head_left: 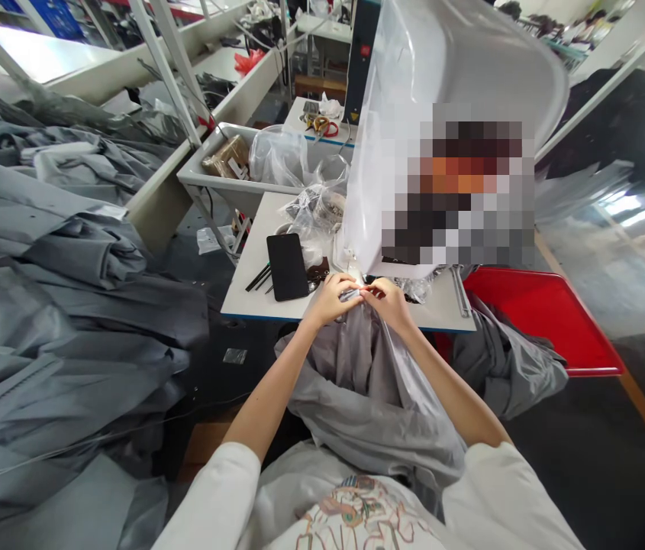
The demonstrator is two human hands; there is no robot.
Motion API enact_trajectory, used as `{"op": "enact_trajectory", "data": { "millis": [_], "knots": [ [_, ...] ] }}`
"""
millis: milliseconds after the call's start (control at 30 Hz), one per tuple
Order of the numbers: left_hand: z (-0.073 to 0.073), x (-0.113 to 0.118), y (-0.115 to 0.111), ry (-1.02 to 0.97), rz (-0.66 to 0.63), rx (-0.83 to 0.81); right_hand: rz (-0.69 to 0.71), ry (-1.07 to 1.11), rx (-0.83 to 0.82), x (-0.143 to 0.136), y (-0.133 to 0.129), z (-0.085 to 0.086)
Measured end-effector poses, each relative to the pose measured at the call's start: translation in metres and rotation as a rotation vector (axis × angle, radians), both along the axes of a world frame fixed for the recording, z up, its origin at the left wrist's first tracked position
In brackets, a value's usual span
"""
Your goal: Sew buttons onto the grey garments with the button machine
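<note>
At the front edge of a small white table (pixel 253 286), my left hand (pixel 330 298) and my right hand (pixel 385 296) meet with fingers pinched on the top end of a grey fabric piece (pixel 356 359). The fabric hangs from my fingers and spreads over my lap in folds. A small light machine part (pixel 353 267) stands just beyond my fingertips, under a large white machine body or cover (pixel 399 69). What exactly lies between the fingertips is too small to tell. A black phone (pixel 288 267) lies left of my left hand.
Heaps of grey fabric (pixel 59 328) fill the left side. A red tray (pixel 551 321) with grey cloth hanging by it stands on the right. Behind are clear plastic bags (pixel 314 210), a grey trough (pixel 185 172) and yellow-handled scissors (pixel 317 124).
</note>
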State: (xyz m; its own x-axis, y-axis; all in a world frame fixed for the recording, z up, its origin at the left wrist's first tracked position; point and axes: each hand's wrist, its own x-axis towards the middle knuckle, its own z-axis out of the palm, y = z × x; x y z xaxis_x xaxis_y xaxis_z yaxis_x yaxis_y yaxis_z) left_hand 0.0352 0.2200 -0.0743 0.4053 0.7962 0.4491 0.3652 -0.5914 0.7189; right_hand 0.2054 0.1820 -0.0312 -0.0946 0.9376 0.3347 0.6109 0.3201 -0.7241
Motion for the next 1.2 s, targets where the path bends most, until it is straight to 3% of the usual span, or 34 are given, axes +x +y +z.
{"op": "enact_trajectory", "data": {
  "millis": [333,433,533,600,700,833,1000,1200],
  "knots": [
    [0.004,-0.001,-0.002,0.020,-0.005,-0.018,0.014,0.076,0.007,-0.003,-0.006,-0.004],
    [0.004,-0.001,-0.002,0.011,-0.010,-0.016,-0.081,0.061,0.046,0.008,-0.008,0.004],
    [0.003,-0.001,-0.001,0.013,-0.012,-0.027,-0.300,-0.068,0.083,0.033,-0.002,0.016],
    [0.003,-0.001,-0.001,0.014,-0.011,-0.031,-0.360,-0.213,0.030,0.052,0.006,0.022],
    [0.004,0.000,-0.001,0.000,-0.017,-0.021,-0.313,-0.473,-0.145,0.067,0.017,0.025],
    [0.004,0.000,-0.001,0.004,-0.018,-0.021,-0.247,-0.751,-0.320,0.061,0.023,0.023],
    [0.002,0.000,-0.001,0.011,-0.009,-0.030,-0.247,-0.926,-0.355,0.049,0.025,0.025],
    [0.002,-0.001,0.000,0.005,-0.008,-0.019,-0.258,-0.944,-0.335,0.051,0.023,0.025]
  ]
}}
